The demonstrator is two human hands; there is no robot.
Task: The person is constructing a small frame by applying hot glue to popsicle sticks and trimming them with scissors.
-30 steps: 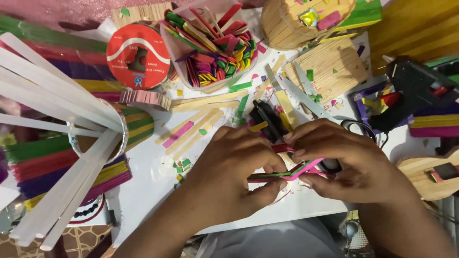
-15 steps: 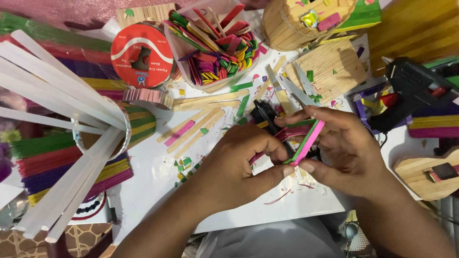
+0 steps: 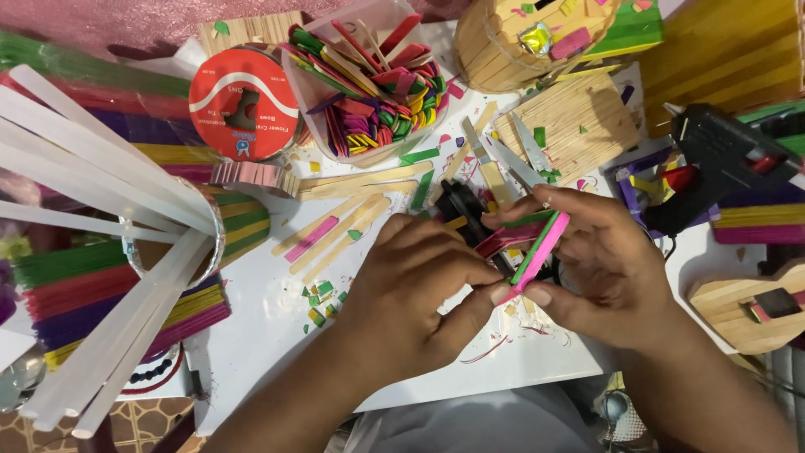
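Observation:
Both hands meet over the white table (image 3: 268,327), gripping a small stack of coloured craft sticks (image 3: 541,247), pink and green on edge. My right hand (image 3: 608,273) holds the stack from the right, fingers over its top and thumb below. From the left, my left hand (image 3: 411,289) pinches the lower end of the same stack with its thumb and fingers. Black-handled scissors (image 3: 470,210) lie just behind the hands, blades pointing away.
A clear tub of coloured sticks (image 3: 369,92), a red ribbon spool (image 3: 241,102), plain wooden sticks (image 3: 344,222), a stick-built panel (image 3: 574,122), a black glue gun (image 3: 721,164), and a can of white glue sticks (image 3: 109,226) at left. Small coloured offcuts litter the table.
The stick stack has tilted from nearly flat to steeply upright on edge. Both hands shifted slightly up and right with it.

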